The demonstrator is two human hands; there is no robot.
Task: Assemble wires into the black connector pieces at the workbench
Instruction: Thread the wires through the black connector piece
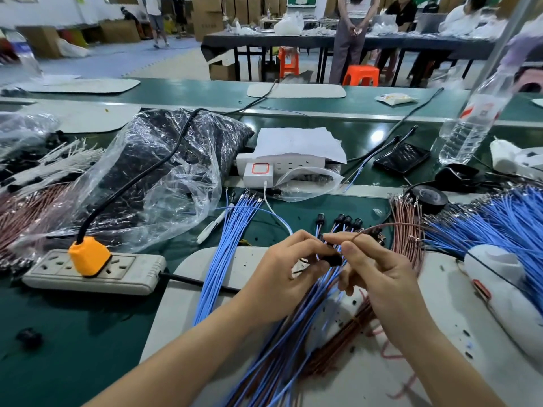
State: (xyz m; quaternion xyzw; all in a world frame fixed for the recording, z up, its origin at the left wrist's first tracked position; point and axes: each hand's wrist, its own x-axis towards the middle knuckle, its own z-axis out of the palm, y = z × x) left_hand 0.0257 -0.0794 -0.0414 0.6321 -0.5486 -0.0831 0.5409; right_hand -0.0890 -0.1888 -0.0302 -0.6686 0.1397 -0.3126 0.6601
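The green bench (58,333) in front of me is carrying a white mat (176,312), and blue wires (223,254) are lying across its far edge. A power strip (132,274) is sitting to the left with a plastic bag (164,171) behind it. Brown wires (407,227), a tape roll (429,196), a phone (402,157) and a bottle (476,118) are resting on the right.

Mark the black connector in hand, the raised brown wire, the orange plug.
black connector (333,260), head view, middle of its visible dark body.
brown wire (382,225), head view, on its free arched stretch.
orange plug (89,255), head view, centre of its top face.
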